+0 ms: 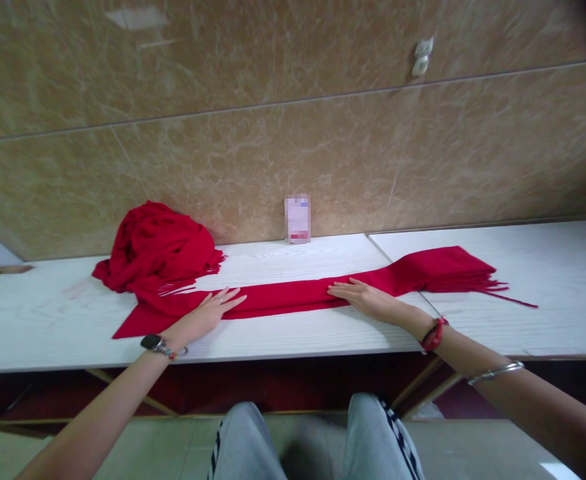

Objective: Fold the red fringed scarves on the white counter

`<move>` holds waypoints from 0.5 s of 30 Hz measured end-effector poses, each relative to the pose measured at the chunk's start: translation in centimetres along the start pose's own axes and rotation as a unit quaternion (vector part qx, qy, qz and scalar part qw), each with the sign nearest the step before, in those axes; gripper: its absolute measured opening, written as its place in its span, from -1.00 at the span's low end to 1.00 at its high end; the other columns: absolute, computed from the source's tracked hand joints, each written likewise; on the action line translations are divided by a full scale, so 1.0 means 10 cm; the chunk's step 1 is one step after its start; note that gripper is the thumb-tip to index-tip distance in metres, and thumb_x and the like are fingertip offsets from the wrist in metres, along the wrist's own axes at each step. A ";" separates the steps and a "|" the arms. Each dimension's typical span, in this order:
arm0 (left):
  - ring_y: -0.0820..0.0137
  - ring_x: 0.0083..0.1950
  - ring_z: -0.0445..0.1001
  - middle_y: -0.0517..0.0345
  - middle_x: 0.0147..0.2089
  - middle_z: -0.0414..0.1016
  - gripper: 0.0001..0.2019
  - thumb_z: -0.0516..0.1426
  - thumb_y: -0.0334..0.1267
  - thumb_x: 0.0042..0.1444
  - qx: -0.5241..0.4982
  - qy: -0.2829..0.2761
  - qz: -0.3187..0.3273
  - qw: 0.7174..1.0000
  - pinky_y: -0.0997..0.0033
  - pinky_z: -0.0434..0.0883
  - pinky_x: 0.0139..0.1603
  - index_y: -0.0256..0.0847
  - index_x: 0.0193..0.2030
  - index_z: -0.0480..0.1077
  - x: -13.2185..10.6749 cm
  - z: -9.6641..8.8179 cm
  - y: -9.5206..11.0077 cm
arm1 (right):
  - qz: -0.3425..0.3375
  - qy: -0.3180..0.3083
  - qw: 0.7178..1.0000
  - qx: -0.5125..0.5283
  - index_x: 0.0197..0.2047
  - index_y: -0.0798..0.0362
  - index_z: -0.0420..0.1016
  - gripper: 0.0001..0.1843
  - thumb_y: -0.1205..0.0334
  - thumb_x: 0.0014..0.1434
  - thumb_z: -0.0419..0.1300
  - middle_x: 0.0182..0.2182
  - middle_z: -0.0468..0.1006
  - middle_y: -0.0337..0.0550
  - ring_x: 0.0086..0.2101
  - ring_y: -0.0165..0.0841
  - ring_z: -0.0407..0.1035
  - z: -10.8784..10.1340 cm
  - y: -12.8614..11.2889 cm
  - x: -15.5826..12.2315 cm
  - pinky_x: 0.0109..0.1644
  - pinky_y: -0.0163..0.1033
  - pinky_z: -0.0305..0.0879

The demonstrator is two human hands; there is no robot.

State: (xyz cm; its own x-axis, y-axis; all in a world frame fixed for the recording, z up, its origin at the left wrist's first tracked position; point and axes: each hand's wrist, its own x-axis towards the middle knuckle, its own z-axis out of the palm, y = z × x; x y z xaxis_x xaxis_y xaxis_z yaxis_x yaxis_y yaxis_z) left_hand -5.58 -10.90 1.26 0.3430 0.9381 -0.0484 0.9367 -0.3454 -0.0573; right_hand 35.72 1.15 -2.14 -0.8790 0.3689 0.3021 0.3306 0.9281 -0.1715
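Note:
A red scarf [285,297] lies folded into a long narrow strip across the white table. Its fringed end spreads out on the right, and the strip reaches a loose corner on the left. My left hand [205,317] rests flat on the left part of the strip, fingers spread. On the middle-right part lies my right hand [365,299], palm down with fingers stretched out. Behind the strip's left end sits a crumpled heap of red fringed fabric [160,243]; whether it joins the strip I cannot tell for sure.
A small blurred pinkish card or packet [297,220] stands against the brown marbled wall [253,160]. The white table [537,267] has a seam right of the middle. Wooden bars [417,383] show under its front edge, near my knees.

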 end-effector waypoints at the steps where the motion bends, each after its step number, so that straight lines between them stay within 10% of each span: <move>1: 0.37 0.35 -0.15 0.16 0.36 -0.12 -0.31 -0.22 -0.63 0.04 0.003 0.011 -0.004 1.000 0.14 -0.01 0.26 -0.02 0.30 -0.08 0.04 0.01 -0.03 | 0.012 0.009 1.000 -0.005 0.24 -0.03 0.10 -0.48 0.43 0.23 -0.17 0.16 0.25 -0.10 0.14 -0.30 0.13 0.01 0.00 0.01 0.23 0.01 -0.01; 11: 0.44 0.33 -0.09 0.10 0.35 -0.06 -0.32 -0.23 -0.66 -0.03 -0.012 0.127 -0.002 0.992 0.30 0.00 0.30 -0.25 0.27 0.03 0.27 -0.07 -0.08 | 0.082 0.058 0.995 0.003 0.16 0.08 0.26 -0.51 0.44 0.19 -0.17 0.15 0.25 0.02 0.13 -0.27 0.14 -0.04 -0.01 0.11 0.17 -0.06 0.13; 15: 0.40 0.35 -0.19 0.21 0.35 -0.09 -0.33 -0.22 -0.62 0.04 -0.023 0.053 0.040 0.998 0.11 -0.11 0.30 -0.05 0.28 0.00 0.10 -0.03 -0.05 | 0.059 0.011 0.998 0.018 0.17 -0.01 0.24 -0.53 0.39 0.24 -0.18 0.16 0.24 -0.02 0.17 -0.22 0.04 -0.08 -0.01 0.00 0.20 0.12 -0.05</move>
State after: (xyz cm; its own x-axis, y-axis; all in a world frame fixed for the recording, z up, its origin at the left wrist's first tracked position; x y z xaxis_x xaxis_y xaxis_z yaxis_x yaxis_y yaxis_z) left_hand -5.68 -9.79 1.50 0.4197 0.9061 0.0540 0.9076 -0.4197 -0.0121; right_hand 35.93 1.14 -1.40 -0.8269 0.4765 0.2988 0.4178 0.8761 -0.2408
